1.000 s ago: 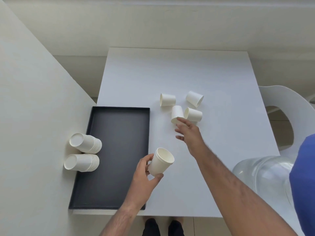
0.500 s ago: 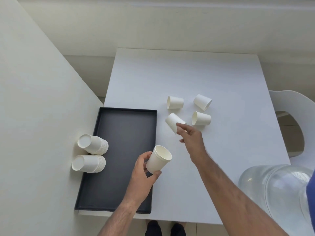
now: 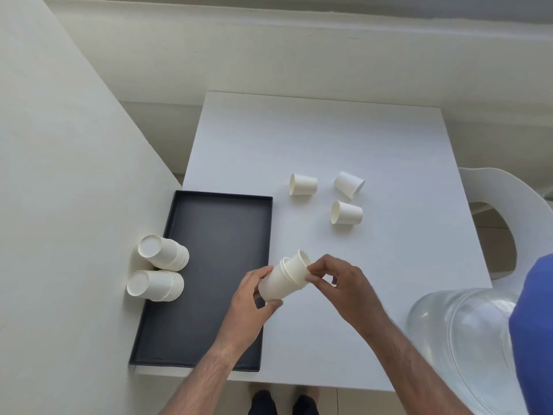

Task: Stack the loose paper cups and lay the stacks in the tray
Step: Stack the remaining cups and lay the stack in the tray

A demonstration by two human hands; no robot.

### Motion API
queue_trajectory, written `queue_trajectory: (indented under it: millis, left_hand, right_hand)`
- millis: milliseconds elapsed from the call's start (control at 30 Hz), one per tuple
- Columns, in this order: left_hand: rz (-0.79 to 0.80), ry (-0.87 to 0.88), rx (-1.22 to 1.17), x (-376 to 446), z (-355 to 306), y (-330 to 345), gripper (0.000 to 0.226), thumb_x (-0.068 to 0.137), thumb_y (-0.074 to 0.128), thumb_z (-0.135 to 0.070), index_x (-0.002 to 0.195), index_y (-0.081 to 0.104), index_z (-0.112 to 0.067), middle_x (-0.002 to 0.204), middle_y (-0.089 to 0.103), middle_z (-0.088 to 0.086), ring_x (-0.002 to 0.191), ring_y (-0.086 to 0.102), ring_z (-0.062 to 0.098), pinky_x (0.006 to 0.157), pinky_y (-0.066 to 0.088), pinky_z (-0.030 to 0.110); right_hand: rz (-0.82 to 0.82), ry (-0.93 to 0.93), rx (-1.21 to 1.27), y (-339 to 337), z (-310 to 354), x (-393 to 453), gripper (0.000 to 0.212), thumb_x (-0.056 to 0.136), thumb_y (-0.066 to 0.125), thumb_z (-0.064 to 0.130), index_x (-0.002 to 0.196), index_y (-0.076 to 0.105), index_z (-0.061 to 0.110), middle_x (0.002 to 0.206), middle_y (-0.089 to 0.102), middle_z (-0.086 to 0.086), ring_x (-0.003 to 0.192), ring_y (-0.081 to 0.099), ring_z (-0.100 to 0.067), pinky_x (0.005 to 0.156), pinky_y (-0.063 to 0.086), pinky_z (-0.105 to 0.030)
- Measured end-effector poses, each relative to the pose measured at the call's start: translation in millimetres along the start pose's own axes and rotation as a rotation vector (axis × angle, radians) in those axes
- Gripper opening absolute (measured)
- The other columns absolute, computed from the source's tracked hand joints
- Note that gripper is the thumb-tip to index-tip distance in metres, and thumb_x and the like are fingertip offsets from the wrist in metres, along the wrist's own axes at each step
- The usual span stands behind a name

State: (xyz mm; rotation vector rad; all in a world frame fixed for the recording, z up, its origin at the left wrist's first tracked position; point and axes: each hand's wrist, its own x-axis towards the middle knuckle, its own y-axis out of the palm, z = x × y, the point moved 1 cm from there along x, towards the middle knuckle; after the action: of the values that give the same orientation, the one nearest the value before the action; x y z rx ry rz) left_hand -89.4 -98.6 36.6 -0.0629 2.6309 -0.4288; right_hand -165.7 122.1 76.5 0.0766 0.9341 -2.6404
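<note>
My left hand (image 3: 250,301) grips a white paper cup (image 3: 276,284) tilted to the right, just right of the black tray (image 3: 215,235). My right hand (image 3: 338,280) pinches a second cup (image 3: 297,268) by its rim, and that cup sits partly inside the first one. Three loose cups lie on their sides on the white table: one (image 3: 303,184) at the back left, one (image 3: 349,185) at the back right, one (image 3: 346,213) nearer me. Two stacks of cups (image 3: 163,253) (image 3: 155,285) lie on their sides at the tray's left edge.
The white table (image 3: 314,139) ends close to my body. A wall panel (image 3: 59,205) runs along the tray's left side. A clear plastic water jug (image 3: 460,339) stands at the right front, and a white chair (image 3: 502,205) is beyond the table's right edge.
My right hand picked a loose cup off the table and brought it back to the cup in my left hand. The two cups now nest together. The camera view shifted slightly.
</note>
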Motion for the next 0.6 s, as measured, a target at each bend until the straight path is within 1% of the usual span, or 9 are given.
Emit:
queue_trajectory:
  millis: [67, 167, 267, 300, 367, 400, 500, 567, 600]
  left_hand:
    - [0.027, 0.004, 0.013, -1, -1, 4, 0.069, 0.092, 0.086, -0.018, 0.144, 0.054, -0.049, 0.141, 0.053, -0.032, 0.131, 0.060, 0.006, 0.109, 0.055, 0.025]
    - [0.029, -0.028, 0.004, -2, 0, 9, 0.071, 0.092, 0.085, -0.017, 0.150, 0.052, -0.041, 0.145, 0.052, -0.024, 0.135, 0.059, 0.015, 0.114, 0.053, 0.031]
    - [0.027, -0.078, -0.058, -3, 2, 11, 0.072, 0.092, 0.085, -0.016, 0.151, 0.051, -0.041, 0.146, 0.053, -0.021, 0.135, 0.060, 0.016, 0.116, 0.053, 0.038]
    - [0.027, -0.088, -0.075, -3, 3, 11, 0.072, 0.092, 0.086, -0.016, 0.150, 0.051, -0.042, 0.146, 0.054, -0.020, 0.135, 0.060, 0.017, 0.116, 0.053, 0.040]
    - [0.028, -0.100, -0.108, -2, 4, 12, 0.072, 0.092, 0.086, -0.017, 0.149, 0.052, -0.044, 0.146, 0.056, -0.020, 0.134, 0.062, 0.016, 0.116, 0.053, 0.042]
    - [0.028, -0.104, -0.125, -1, 4, 12, 0.072, 0.092, 0.086, -0.017, 0.149, 0.052, -0.045, 0.146, 0.057, -0.021, 0.134, 0.062, 0.015, 0.116, 0.052, 0.042]
    - [0.022, -0.113, -0.161, 3, 5, 13, 0.072, 0.091, 0.087, -0.021, 0.147, 0.051, -0.050, 0.144, 0.059, -0.022, 0.132, 0.063, 0.011, 0.115, 0.052, 0.038]
    - [0.016, -0.109, -0.172, 8, 6, 13, 0.072, 0.091, 0.088, -0.023, 0.144, 0.051, -0.055, 0.142, 0.061, -0.024, 0.130, 0.064, 0.007, 0.112, 0.053, 0.033]
    - [0.013, -0.105, -0.178, 10, 7, 14, 0.071, 0.091, 0.088, -0.024, 0.142, 0.052, -0.058, 0.141, 0.062, -0.025, 0.129, 0.065, 0.003, 0.110, 0.053, 0.030]
  right_hand:
    - [0.081, 0.004, 0.018, 8, 0, 0, 0.018, 0.095, 0.074, 0.027, 0.089, 0.065, 0.041, 0.094, 0.074, 0.022, 0.082, 0.063, -0.002, 0.067, 0.042, -0.015]
    - [0.153, 0.028, 0.073, 16, -4, 3, 0.011, 0.097, 0.071, 0.031, 0.096, 0.069, 0.042, 0.096, 0.074, 0.019, 0.074, 0.059, -0.010, 0.066, 0.043, -0.017]
    - [0.140, 0.075, 0.185, 10, -14, 14, 0.005, 0.094, 0.071, 0.039, 0.096, 0.076, 0.040, 0.097, 0.076, 0.015, 0.078, 0.064, -0.018, 0.067, 0.048, -0.031]
    - [0.107, 0.097, 0.219, 5, -19, 21, 0.005, 0.094, 0.072, 0.037, 0.095, 0.076, 0.039, 0.096, 0.076, 0.015, 0.078, 0.065, -0.014, 0.067, 0.048, -0.030]
    - [0.014, 0.149, 0.242, -5, -33, 39, 0.006, 0.095, 0.074, 0.030, 0.093, 0.076, 0.035, 0.091, 0.075, 0.017, 0.076, 0.063, -0.002, 0.067, 0.046, -0.022]
    - [-0.034, 0.181, 0.224, -11, -41, 50, 0.007, 0.096, 0.073, 0.027, 0.095, 0.075, 0.034, 0.088, 0.073, 0.015, 0.074, 0.061, -0.001, 0.068, 0.045, -0.020]
    - [-0.106, 0.256, 0.059, -29, -62, 88, 0.019, 0.099, 0.067, 0.029, 0.114, 0.067, 0.039, 0.083, 0.063, 0.009, 0.066, 0.057, -0.006, 0.065, 0.045, -0.024]
    - [-0.042, 0.258, -0.151, -39, -69, 112, 0.036, 0.101, 0.060, 0.029, 0.135, 0.057, 0.041, 0.088, 0.066, 0.005, 0.075, 0.063, -0.014, 0.066, 0.046, -0.029]
    - [0.003, 0.228, -0.326, -42, -72, 124, 0.045, 0.101, 0.058, 0.028, 0.144, 0.051, 0.040, 0.097, 0.069, 0.004, 0.086, 0.066, -0.020, 0.070, 0.047, -0.031]
